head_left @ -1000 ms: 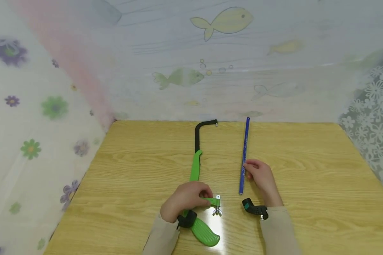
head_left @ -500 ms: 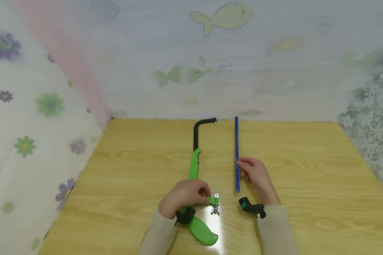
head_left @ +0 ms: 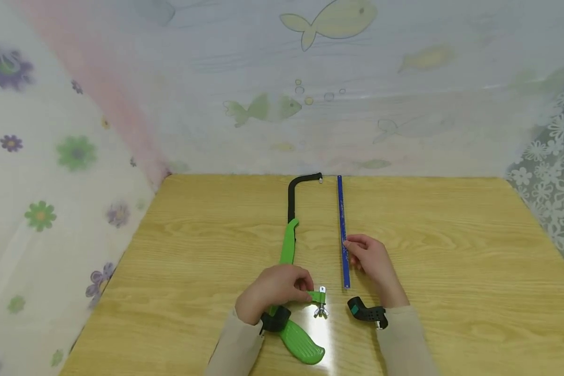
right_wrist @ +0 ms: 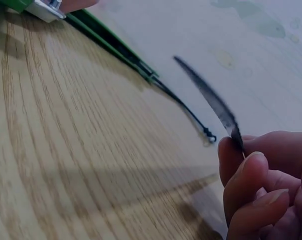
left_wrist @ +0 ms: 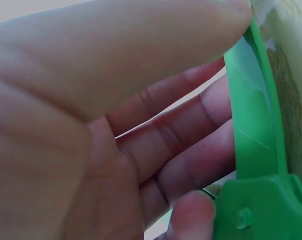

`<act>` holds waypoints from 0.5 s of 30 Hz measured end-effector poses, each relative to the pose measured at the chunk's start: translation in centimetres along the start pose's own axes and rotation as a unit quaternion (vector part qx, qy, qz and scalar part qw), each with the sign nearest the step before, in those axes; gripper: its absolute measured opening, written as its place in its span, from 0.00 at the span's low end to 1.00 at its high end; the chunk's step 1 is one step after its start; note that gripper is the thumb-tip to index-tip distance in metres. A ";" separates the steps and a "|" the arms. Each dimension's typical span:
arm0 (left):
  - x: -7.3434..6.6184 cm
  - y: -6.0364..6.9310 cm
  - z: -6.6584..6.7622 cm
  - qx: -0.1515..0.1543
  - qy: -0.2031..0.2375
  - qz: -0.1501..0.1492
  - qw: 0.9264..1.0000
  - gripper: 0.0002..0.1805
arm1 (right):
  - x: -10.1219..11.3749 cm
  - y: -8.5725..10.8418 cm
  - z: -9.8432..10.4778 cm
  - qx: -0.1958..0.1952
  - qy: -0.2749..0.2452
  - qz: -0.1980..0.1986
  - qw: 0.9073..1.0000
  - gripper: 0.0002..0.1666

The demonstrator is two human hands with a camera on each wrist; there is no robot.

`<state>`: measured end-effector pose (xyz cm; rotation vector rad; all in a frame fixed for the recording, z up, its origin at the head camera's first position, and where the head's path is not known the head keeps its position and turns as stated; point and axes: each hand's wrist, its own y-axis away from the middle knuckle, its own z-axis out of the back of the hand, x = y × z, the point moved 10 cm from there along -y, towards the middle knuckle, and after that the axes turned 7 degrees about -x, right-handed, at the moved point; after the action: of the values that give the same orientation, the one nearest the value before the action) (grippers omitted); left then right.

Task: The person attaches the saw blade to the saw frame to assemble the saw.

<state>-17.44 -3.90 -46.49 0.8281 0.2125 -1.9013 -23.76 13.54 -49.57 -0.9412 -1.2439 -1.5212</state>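
The right hand (head_left: 371,260) tightly pinches a blue hacksaw blade (head_left: 341,219), moved within the past second nearer the open side of the hacksaw frame (head_left: 288,243) the left hand (head_left: 277,287) grips.

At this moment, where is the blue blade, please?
In the head view, the blue blade is right of the green saw frame, pinched in the right hand.

Gap — between frame (head_left: 289,243) and strip (head_left: 342,222)
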 end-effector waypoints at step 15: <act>-0.1 0.3 0.0 -0.017 -0.009 -0.002 1.000 0.04 | 0.2 0.9 -0.9 0.005 -0.008 0.006 1.000 0.21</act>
<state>-17.14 -3.97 -46.34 0.7877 0.2345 -1.9024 -22.98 12.57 -49.34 -0.9545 -1.2546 -1.5001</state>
